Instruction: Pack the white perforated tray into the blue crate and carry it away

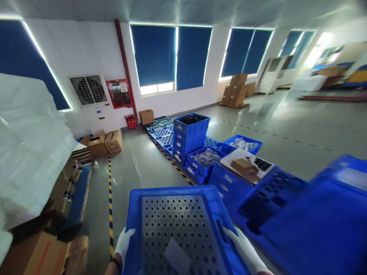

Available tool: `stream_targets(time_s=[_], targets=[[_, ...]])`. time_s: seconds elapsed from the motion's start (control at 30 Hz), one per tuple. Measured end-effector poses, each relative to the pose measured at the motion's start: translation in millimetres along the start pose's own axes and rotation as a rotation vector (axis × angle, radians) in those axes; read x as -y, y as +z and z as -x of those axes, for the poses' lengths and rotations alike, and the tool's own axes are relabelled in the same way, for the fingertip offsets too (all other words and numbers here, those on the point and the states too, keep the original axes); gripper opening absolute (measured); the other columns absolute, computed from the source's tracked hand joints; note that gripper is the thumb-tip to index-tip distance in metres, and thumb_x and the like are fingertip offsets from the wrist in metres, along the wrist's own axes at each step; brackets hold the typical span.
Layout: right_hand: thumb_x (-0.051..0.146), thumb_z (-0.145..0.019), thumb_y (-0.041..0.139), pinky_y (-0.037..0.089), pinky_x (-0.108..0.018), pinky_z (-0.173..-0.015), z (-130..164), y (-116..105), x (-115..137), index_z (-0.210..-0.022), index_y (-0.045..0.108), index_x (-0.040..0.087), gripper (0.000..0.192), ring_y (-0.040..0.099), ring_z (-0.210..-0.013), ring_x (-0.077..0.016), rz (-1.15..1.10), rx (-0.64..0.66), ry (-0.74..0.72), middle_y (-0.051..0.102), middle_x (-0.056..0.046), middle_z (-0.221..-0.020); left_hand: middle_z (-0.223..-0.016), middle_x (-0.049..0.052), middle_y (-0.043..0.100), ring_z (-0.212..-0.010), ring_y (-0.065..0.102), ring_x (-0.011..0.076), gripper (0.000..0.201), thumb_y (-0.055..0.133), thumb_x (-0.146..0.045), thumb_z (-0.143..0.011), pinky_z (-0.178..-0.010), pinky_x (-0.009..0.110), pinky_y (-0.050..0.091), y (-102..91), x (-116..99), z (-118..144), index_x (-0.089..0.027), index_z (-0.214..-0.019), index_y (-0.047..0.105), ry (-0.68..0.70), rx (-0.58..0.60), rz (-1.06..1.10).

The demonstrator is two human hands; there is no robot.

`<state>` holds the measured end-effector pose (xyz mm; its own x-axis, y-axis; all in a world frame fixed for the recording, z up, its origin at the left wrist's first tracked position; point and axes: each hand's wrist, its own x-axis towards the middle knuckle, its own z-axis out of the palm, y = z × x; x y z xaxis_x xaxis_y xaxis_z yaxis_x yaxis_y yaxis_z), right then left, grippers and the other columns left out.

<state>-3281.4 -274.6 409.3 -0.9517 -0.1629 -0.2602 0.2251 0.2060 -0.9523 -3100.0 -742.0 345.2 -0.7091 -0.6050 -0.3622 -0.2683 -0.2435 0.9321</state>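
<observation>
Straight in front of me is a blue plastic crate (134, 214), carried level between both hands. Inside it lies a grey plate (177, 223) with rows of dark round holes, and a white slip of paper (177, 255) rests on top. My left hand (124, 242), in a white glove, grips the crate's left rim, its thumb over the edge. On the opposite side my right hand (242, 244), also white-gloved, is closed on the right rim near the handle slot. The fingers beneath the crate are hidden.
Stacked blue bins (190, 133), some with bagged parts, stand on blue pallets (162, 133) ahead. More blue crates (315, 214) rise close on my right, blurred. At left are a white-wrapped load (31, 145) and cardboard boxes (43, 252). Yellow-black tape (110, 194) marks the floor.
</observation>
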Motion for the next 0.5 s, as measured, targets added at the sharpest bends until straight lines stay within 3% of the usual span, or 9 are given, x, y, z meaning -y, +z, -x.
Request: stream_targets(time_s=[0.13, 0.3, 0.4, 0.5], targets=[[0.069, -0.065, 0.065, 0.044, -0.038, -0.111, -128, 19, 75, -0.123, 0.056, 0.010, 0.083, 0.059, -0.124, -0.0342, 0.053, 0.116, -0.085, 0.065, -0.017, -0.128, -0.120, 0.014, 0.069, -0.110, 0.068, 0.0254, 0.054, 0.069, -0.039, -0.071, -0.107, 0.037, 0.051, 23.7, -57, -47, -0.015, -0.117, 0.053, -0.031, -0.058, 0.124], [0.072, -0.064, 0.061, 0.046, -0.039, -0.106, -263, 63, 142, -0.123, 0.057, 0.011, 0.085, 0.063, -0.118, -0.0336, 0.139, 0.212, -0.108, 0.066, -0.018, -0.126, -0.135, 0.009, 0.063, -0.130, 0.058, 0.0241, 0.046, 0.068, -0.033, -0.080, -0.120, 0.039, 0.043, 48.1, -99, -109, -0.018, -0.122, 0.058, -0.093, -0.267, 0.181], [0.073, -0.064, 0.060, 0.047, -0.040, -0.104, -351, 96, 171, -0.118, 0.058, 0.011, 0.082, 0.064, -0.114, -0.0336, 0.202, 0.207, -0.115, 0.068, -0.017, -0.120, -0.132, 0.008, 0.065, -0.127, 0.061, 0.0252, 0.047, 0.066, -0.034, -0.083, -0.117, 0.042, 0.046, 63.5, -127, -185, -0.018, -0.126, 0.057, -0.130, -0.268, 0.230], [0.069, -0.063, 0.060, 0.050, -0.041, -0.099, -437, 128, 208, -0.115, 0.060, 0.012, 0.077, 0.065, -0.112, -0.0343, 0.184, 0.147, -0.133, 0.070, -0.016, -0.115, -0.125, 0.012, 0.068, -0.121, 0.065, 0.0272, 0.046, 0.068, -0.034, -0.082, -0.112, 0.043, 0.051, 77.9, -178, -282, -0.015, -0.123, 0.059, -0.095, -0.262, 0.232]])
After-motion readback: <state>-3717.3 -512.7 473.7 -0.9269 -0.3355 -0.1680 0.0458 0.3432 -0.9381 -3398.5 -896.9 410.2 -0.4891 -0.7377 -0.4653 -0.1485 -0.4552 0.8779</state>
